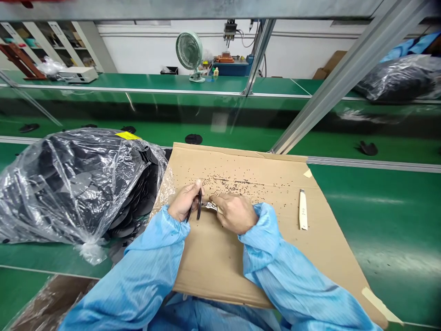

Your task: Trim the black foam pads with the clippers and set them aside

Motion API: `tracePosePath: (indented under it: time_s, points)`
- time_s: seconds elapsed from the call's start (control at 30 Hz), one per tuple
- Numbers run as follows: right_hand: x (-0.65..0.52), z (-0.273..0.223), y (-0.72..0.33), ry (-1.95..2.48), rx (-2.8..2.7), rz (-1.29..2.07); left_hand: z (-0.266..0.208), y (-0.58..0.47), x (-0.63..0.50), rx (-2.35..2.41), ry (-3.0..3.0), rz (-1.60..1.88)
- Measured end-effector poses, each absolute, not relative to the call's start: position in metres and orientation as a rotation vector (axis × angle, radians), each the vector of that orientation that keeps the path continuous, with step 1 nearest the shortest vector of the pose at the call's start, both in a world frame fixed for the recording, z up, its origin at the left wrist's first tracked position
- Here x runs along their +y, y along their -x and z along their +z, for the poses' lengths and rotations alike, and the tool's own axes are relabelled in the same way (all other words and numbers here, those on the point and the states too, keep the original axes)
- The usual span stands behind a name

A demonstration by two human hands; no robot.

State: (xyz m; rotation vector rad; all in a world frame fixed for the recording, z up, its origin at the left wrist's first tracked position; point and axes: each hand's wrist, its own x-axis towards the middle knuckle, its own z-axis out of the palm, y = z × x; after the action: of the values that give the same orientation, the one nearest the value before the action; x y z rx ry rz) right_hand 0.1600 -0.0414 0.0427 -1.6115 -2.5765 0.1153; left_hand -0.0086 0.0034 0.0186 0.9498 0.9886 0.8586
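A green worktop point(379, 207) carried a cardboard sheet point(220, 266) and a clear bag point(69, 184) of black discs. Over the sheet, the left hand point(185, 201) pinched 1 black disc point(199, 204) edge-on, fingers closed on it. The right hand point(236, 212) gripped small metal cutters point(211, 206) touching the disc.

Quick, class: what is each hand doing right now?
Left hand: closed, holding a thin black disc on edge.
Right hand: closed, gripping a small metal tool against the disc.
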Motion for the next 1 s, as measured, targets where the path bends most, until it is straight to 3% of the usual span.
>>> tracePosePath:
  time_s: [1.0]
  points:
    - [-0.047,0.061,-0.157,1.793,-2.661,0.170,0.013,0.009,0.004,1.009,-1.012,0.825]
